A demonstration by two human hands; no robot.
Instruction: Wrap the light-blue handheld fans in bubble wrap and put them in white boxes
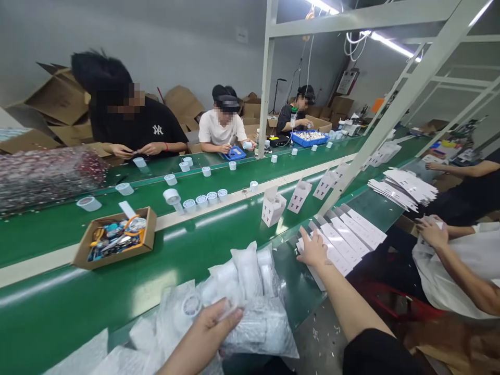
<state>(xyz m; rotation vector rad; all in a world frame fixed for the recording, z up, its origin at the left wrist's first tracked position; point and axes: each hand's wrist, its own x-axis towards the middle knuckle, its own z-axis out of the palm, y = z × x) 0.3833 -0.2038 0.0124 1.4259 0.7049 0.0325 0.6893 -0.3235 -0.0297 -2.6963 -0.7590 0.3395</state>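
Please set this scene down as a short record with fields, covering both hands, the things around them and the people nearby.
Left hand: holding a bubble-wrapped package
Right hand: open, fingers spread, at the row of flat white boxes; exact contact unclear
Surface: green belt with a pale strip along it
Standing boxes: white boxes upright on the belt
Tray: cardboard tray of mixed small items
Beyond: white round parts spread along the line
People: three across the belt, others partly visible at right
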